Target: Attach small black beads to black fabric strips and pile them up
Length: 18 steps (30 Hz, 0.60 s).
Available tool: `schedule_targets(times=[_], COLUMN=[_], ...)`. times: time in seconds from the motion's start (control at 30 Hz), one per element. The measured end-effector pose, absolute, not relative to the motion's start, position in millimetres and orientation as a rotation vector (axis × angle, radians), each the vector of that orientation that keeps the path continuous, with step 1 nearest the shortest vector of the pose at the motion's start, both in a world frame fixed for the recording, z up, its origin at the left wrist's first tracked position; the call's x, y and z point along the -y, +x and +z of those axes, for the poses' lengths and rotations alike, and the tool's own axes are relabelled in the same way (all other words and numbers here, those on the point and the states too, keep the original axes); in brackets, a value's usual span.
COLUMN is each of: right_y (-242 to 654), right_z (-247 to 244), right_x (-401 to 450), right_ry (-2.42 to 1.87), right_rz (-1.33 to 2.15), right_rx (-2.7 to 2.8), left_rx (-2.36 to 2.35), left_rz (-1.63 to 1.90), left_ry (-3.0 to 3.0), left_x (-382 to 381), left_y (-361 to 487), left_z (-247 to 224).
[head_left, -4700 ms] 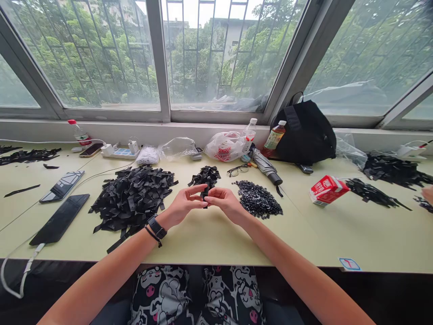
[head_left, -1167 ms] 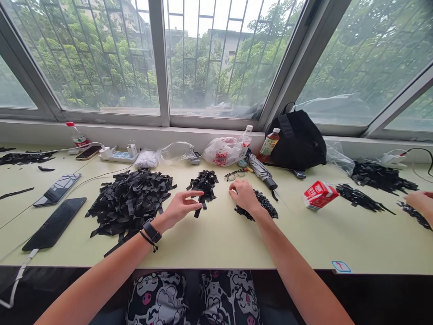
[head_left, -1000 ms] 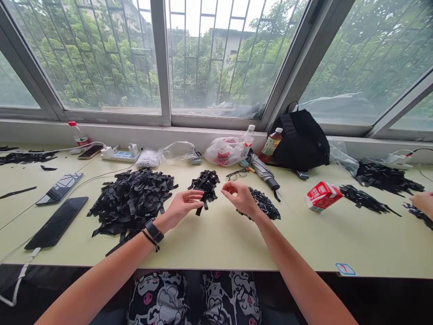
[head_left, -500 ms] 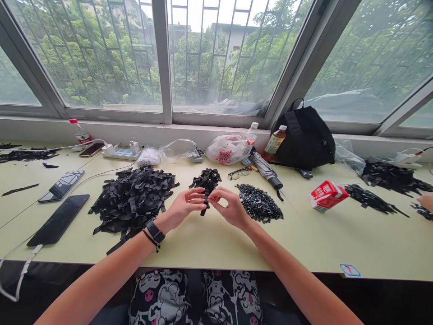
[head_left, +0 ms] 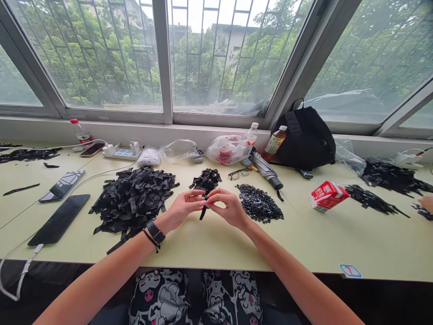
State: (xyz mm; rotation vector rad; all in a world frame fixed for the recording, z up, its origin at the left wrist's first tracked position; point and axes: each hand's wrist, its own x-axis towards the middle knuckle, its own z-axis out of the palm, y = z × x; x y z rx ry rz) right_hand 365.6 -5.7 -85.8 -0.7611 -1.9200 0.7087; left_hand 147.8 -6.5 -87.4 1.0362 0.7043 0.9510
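Your left hand point(head_left: 182, 210) has its thumb and fingers closed on a black strip point(head_left: 203, 213), which hangs just in front of the small strip pile point(head_left: 206, 177); your right hand point(head_left: 232, 208) pinches thumb to forefinger at the strip's upper part, anything tiny between them too small to tell. Large strip pile point(head_left: 133, 198) beside your left wrist, small black pieces point(head_left: 260, 203) heaped loose on the table point(head_left: 304, 246) just beyond your right. Containers: red carton point(head_left: 328, 196) off to your right, contents hidden. Tea bottle point(head_left: 275, 141), capped, leans by the black backpack point(head_left: 302, 137), amber liquid low inside; you can't see into the backpack. White-capped clear bottle point(head_left: 251, 135) behind the printed plastic bag point(head_left: 225, 150), which bulges, contents unclear. Clear packet point(head_left: 149, 156) shows white stuff inside. Red-capped bottle point(head_left: 81, 134) at far left, level can't be read. Another person's hand point(head_left: 426, 202) shows at the right edge.
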Motion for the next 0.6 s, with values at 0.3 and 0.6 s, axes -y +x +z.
schedule_targets(times=[0.3, 0.6], right_y=[364, 429], right_z=[-80, -70], right_x=[8, -19], right_ry=[-0.775, -1.477], right_rz=[1.009, 0.057], right_rx=[1.847, 1.896], left_rx=[-0.701, -0.733], left_rz=[0.914, 0.943], left_ry=[1.031, 1.076], left_x=[9, 9], left_y=[149, 149], left_z=[-85, -88])
